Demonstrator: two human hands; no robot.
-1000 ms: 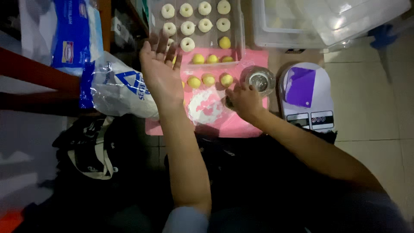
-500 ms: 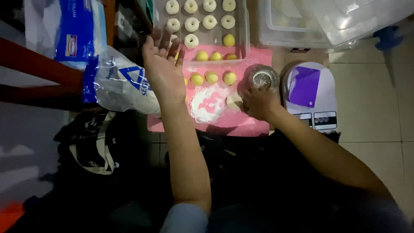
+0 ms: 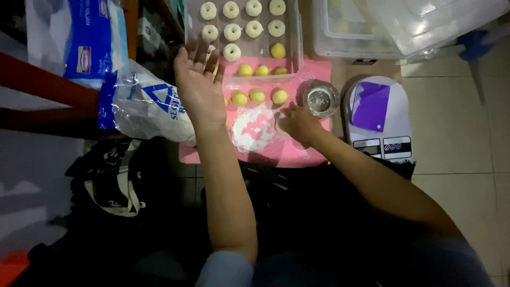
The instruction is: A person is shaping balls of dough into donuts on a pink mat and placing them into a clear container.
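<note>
Left hand raised flat, palm up and fingers spread, holding nothing, hovers over the near left corner of a pink silicone mat on the floor, while the right hand curls down onto the mat beside a scatter of white flour; whether its fingers pinch anything cannot be told. Three yellow dough balls sit in a row just beyond the flour, three more behind them, near a clear tray of shaped white pieces. A small glass bowl stands at the mat's right edge, touching distance from the right hand, with a kitchen scale carrying a purple scraper just beside it. A plastic flour bag slumps to the left. Dusting lightly and keeping the open palm level would likely serve best, so dough neither sticks nor rolls away.
</note>
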